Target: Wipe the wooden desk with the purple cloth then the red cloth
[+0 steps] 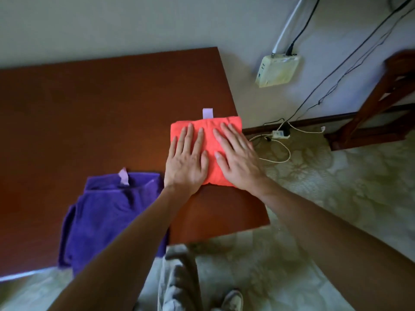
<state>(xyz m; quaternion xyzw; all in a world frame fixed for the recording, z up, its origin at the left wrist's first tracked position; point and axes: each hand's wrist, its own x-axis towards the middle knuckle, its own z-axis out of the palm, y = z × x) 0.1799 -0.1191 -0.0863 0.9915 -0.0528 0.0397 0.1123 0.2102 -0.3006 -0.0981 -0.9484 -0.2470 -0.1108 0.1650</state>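
Note:
A folded red cloth (210, 129) with a pale tag lies near the right edge of the dark wooden desk (89, 104). Both my hands press flat on it, fingers straight: my left hand (187, 160) on its left half, my right hand (237, 158) on its right half. A rumpled purple cloth (101, 212) with a pale tag lies at the desk's near edge, to the left of my left forearm, which covers its right part.
A cream box (277, 70) with cables hangs on the wall right of the desk. A power strip (279, 134) and cords lie on the patterned carpet. A dark wooden chair frame (379, 102) stands at far right. My trouser leg and shoe show below.

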